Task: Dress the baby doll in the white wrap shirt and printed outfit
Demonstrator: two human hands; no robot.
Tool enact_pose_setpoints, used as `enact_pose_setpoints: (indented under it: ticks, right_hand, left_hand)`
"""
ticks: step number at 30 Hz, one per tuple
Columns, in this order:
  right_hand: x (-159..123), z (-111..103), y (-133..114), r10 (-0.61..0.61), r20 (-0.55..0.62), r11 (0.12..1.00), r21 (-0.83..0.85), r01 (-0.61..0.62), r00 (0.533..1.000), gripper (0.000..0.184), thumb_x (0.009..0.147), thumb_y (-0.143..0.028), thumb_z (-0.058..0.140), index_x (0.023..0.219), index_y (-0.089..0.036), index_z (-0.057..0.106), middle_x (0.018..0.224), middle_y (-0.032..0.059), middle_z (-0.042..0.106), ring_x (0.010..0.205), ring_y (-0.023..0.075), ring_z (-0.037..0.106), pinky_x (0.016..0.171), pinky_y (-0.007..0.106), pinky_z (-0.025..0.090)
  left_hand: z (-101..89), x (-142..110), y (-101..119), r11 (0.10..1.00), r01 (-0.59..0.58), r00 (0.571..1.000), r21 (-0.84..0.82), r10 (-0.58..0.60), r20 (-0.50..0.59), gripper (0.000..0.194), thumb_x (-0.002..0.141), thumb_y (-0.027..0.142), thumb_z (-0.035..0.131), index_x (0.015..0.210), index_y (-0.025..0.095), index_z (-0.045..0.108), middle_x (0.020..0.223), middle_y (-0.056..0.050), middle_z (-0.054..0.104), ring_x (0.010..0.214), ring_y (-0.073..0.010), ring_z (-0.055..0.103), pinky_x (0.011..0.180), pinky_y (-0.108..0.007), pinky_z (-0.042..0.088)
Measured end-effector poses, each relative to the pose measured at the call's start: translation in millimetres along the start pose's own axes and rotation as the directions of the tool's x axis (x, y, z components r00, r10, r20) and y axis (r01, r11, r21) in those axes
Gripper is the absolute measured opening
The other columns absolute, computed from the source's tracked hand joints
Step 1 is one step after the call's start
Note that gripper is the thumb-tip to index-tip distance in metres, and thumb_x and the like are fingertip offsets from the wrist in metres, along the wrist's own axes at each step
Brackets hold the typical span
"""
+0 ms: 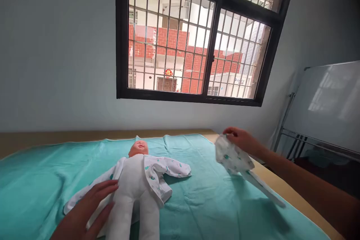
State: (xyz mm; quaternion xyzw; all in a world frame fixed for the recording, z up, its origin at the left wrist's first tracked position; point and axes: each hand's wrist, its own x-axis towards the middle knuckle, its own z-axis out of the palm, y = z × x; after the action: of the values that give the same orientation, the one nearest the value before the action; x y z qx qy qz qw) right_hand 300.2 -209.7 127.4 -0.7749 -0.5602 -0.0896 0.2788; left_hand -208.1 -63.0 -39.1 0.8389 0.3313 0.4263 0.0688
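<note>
A baby doll [135, 185] with a white cloth body lies on its back on a teal cloth [202, 198]. An open white printed baby top [159, 170] is spread under it, one sleeve stretched to the right. My left hand [87, 210] rests flat with fingers stretched out on the doll's side and the garment's left sleeve. My right hand [243, 140] is raised to the right of the doll, fingers closed on a small white printed garment [233, 159] that hangs down with a tie trailing onto the cloth.
The teal cloth covers a wooden table [284, 189] set against a grey wall. A barred window [197, 41] is above. A whiteboard on a stand [323, 108] leans at the right.
</note>
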Motion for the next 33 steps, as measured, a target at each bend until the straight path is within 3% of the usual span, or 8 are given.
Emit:
enact_pose_setpoints:
  ticks: [5,10,13,15,18,24,29,33]
  right_hand:
    - [2,-37,-158,-0.146,-0.164,0.689,0.691,0.219,0.976,0.019,0.076,-0.026,0.063,0.094,-0.019,0.065,0.082,-0.0015,0.063,0.061,0.0084,0.053,0.056,0.023,0.042]
    - [-20,-44,-239,-0.485,-0.322,0.480,0.679,0.555,0.813,0.021,0.081,-0.011,0.054,0.095,-0.019,0.067,0.100,-0.0010,0.063,0.079,0.0089,0.059,0.064,0.022,0.046]
    - [-29,-44,-245,-0.642,-0.356,0.421,0.576,0.701,0.679,0.023,0.087,-0.011,0.050,0.092,-0.020,0.070,0.104,-0.0008,0.062,0.093,0.0115,0.059,0.072,0.023,0.047]
    - [-33,-42,-243,-0.653,-0.270,0.392,0.679,0.621,0.707,0.020,0.094,-0.022,0.049,0.096,-0.020,0.069,0.095,-0.0008,0.064,0.082,0.0101,0.059,0.066,0.022,0.045]
    - [-39,-32,-245,-0.670,-0.073,0.393,0.810,0.436,0.739,0.031,0.093,-0.045,0.056,0.107,-0.020,0.065,0.082,-0.0015,0.064,0.068,0.0100,0.056,0.058,0.021,0.044]
    - [-51,-7,-255,-0.840,0.003,0.414,0.649,0.638,0.543,0.020,0.086,-0.036,0.071,0.079,-0.018,0.070,0.087,0.0021,0.068,0.090,0.0174,0.060,0.086,0.030,0.046]
    - [-24,2,-210,-0.659,-0.182,0.229,0.876,0.425,0.729,0.020,0.088,-0.036,0.068,0.084,-0.017,0.074,0.099,0.0070,0.062,0.089,0.0170,0.058,0.074,0.029,0.048]
    - [0,18,-184,-0.702,0.039,0.297,0.924,0.242,0.712,0.030,0.084,-0.043,0.070,0.093,-0.015,0.074,0.105,0.0085,0.062,0.087,0.0169,0.060,0.073,0.030,0.049]
  left_hand:
    - [-13.0,73,109,0.976,-0.192,0.981,-0.105,0.187,-0.059,0.060,0.088,0.047,0.059,0.143,0.036,0.038,0.147,-0.005,0.049,0.130,-0.0294,0.052,0.104,-0.046,0.051]
    - [-32.8,118,183,0.942,-0.336,0.924,0.005,0.331,-0.192,0.058,0.083,0.035,0.067,0.137,0.028,0.045,0.150,-0.010,0.038,0.132,-0.0329,0.045,0.106,-0.052,0.044]
    - [-60.9,130,192,0.948,-0.304,0.931,-0.099,0.273,-0.241,0.014,0.086,0.020,0.054,0.098,0.024,0.061,0.143,-0.004,0.047,0.121,-0.0255,0.053,0.094,-0.040,0.051]
    - [-80.0,134,196,0.954,-0.165,0.955,-0.251,0.092,-0.281,0.004,0.086,0.022,0.054,0.083,0.023,0.057,0.130,-0.002,0.059,0.108,-0.0217,0.060,0.080,-0.032,0.053]
    - [-99.8,138,208,0.877,0.055,0.925,-0.477,-0.224,-0.305,0.017,0.083,0.035,0.060,0.077,0.022,0.051,0.106,-0.001,0.070,0.083,-0.0178,0.063,0.064,-0.025,0.048]
    - [-103.9,135,219,0.634,0.246,0.868,-0.733,-0.481,-0.125,0.025,0.079,0.036,0.061,0.068,0.022,0.043,0.055,0.008,0.048,0.048,-0.0086,0.041,0.045,-0.018,0.035]
    - [-120.0,117,188,0.590,0.419,0.907,-0.690,-0.304,0.291,0.038,0.070,0.050,0.072,0.077,0.021,0.049,0.059,0.008,0.052,0.049,-0.0078,0.046,0.046,-0.017,0.035]
    - [-140.1,114,185,0.853,0.426,0.761,-0.303,-0.157,0.629,0.033,0.077,0.043,0.070,0.101,0.023,0.064,0.088,0.000,0.069,0.074,-0.0184,0.065,0.060,-0.022,0.045]
